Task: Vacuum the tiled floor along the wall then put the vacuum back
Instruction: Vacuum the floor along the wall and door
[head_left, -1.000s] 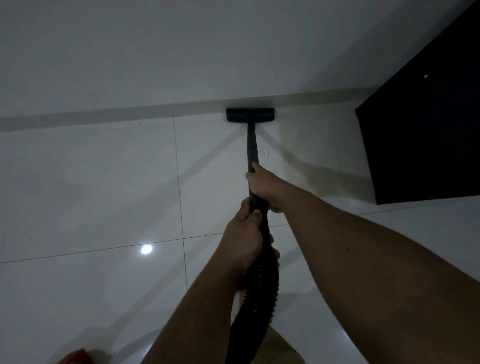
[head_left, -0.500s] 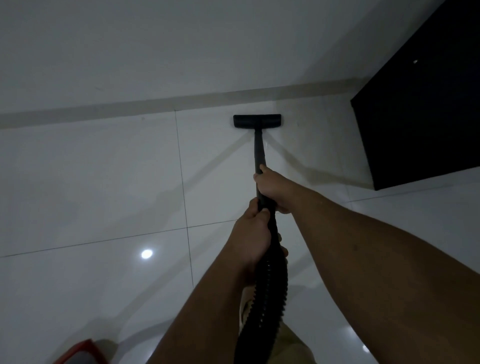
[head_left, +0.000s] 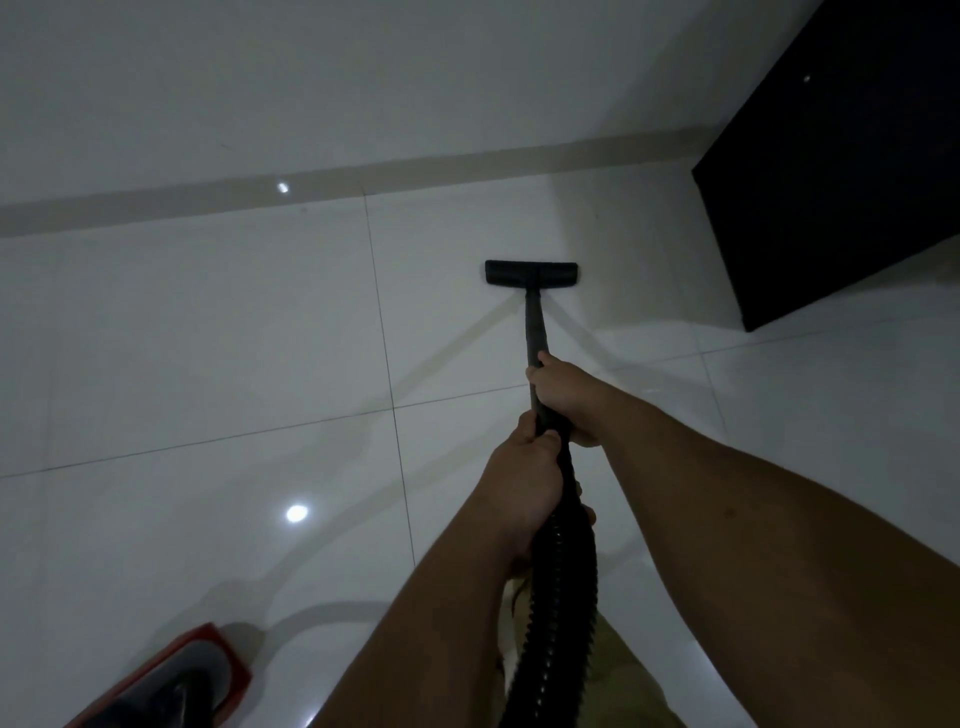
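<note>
Vacuuming step: right hand (head_left: 563, 397) and left hand (head_left: 524, 483) both grip the vacuum wand (head_left: 535, 327); its head (head_left: 531, 274) sits short of the wall (head_left: 363, 78). Next, likely push toward it.

Floor tiles (head_left: 208, 338) — glossy, smooth, mirroring ceiling lights; floor nozzle (head_left: 531, 273) and wand (head_left: 535, 327), matt black plastic; hose (head_left: 563, 582), ribbed black plastic; vacuum body (head_left: 182, 680) — shiny red and dark plastic; cabinet (head_left: 841, 171), matt black.
</note>
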